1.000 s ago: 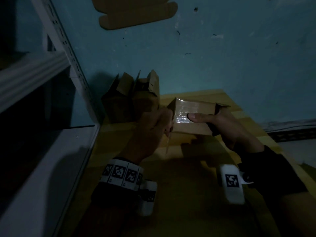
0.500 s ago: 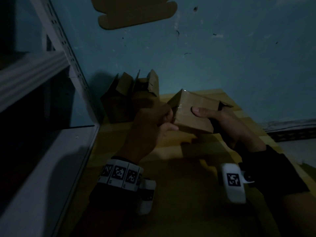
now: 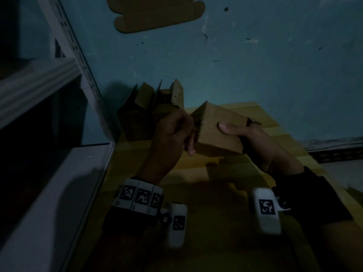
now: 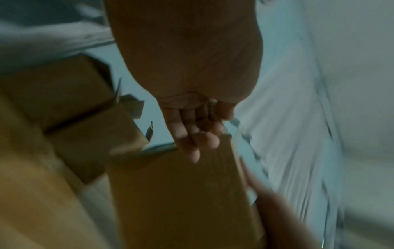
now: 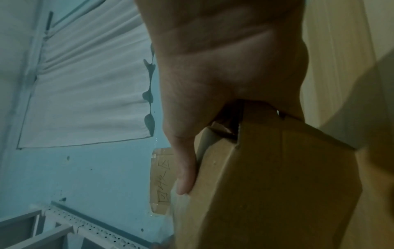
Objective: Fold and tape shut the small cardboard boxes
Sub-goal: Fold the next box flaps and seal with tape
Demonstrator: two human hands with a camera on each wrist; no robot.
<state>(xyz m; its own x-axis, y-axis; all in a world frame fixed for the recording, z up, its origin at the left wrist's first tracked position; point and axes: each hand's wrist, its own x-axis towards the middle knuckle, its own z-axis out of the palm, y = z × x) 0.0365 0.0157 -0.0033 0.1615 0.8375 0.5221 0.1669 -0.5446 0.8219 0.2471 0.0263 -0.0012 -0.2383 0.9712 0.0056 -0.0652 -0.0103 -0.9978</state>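
Wooden bench [image 3: 225, 203] against a teal wall [image 3: 255, 65]. White slotted metal shelving [image 3: 64, 36] along the left. Flat cardboard piece [image 3: 157, 14] stuck on the wall up top. White curtain [image 5: 89, 87] visible in the right wrist view.

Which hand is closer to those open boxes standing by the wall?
Left. The left hand is right in front of the open boxes, at the near end of the held box. The right hand grips that box's far end, farther from them.

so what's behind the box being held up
Two open-flapped cardboard boxes stand against the blue wall, behind and left of the held box. The table directly behind it is hidden.
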